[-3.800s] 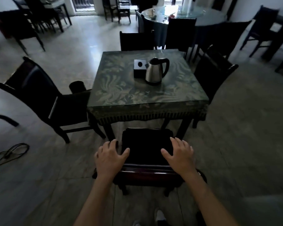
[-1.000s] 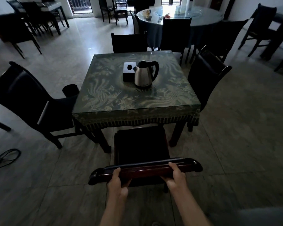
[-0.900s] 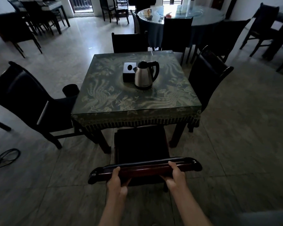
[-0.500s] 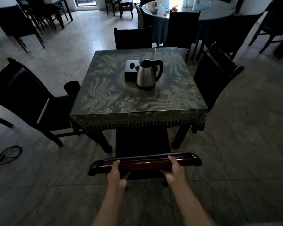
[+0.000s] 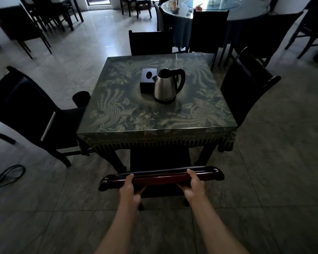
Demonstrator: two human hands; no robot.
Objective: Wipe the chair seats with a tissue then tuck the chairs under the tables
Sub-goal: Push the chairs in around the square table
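A dark wooden chair (image 5: 160, 177) stands in front of me, its black seat partly under the near edge of the square table (image 5: 154, 123) with a green patterned cloth under glass. My left hand (image 5: 129, 187) grips the left part of the chair's glossy top rail. My right hand (image 5: 195, 184) grips the right part of the same rail. A black tissue box (image 5: 148, 79) sits mid-table beside a steel kettle (image 5: 166, 87). No tissue shows in either hand.
A chair (image 5: 26, 110) stands pulled out at the table's left, another (image 5: 246, 83) at its right, a third (image 5: 151, 43) at the far side. A small black bin (image 5: 81, 98) sits by the left chair. A cable (image 5: 6, 176) lies on the floor at left. A round glass table (image 5: 246, 11) stands behind.
Both hands moved from the seat to the top rail. Since then the chair has slid forward, and more of its seat is now under the table's edge.
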